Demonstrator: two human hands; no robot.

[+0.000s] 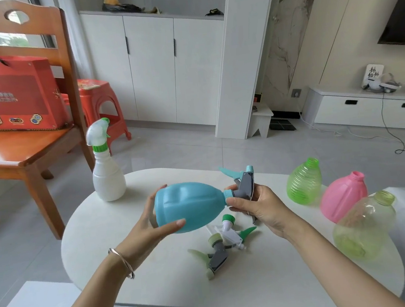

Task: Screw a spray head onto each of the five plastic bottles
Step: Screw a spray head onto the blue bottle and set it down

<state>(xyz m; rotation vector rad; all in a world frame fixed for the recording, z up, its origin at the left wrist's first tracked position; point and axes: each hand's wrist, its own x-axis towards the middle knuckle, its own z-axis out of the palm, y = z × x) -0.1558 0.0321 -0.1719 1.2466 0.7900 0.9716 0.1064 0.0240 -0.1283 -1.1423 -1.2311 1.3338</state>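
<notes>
White cabinets and a grey tiled floor lie behind a pale oval surface (159, 278), with a wooden chair (28, 146) carrying a red box (12, 93) at the left. Over the surface's middle, the left hand (151, 226) cups the base of a blue bottle (189, 206) held on its side, thumb below and fingers (159, 191) curled over the far end. The right hand (259, 206) grips the bottle's neck, its fingers closed around the collar of a grey-and-teal spray head (243, 182) seated on that neck. A white bottle (107, 174) with its spray head already on stands upright at the surface's far left edge. Two loose spray heads (221, 247) lie below the blue bottle, touching each other. At the right stand three open bottles close together: green (304, 185), pink (343, 196) and clear yellow-green (365, 226).
</notes>
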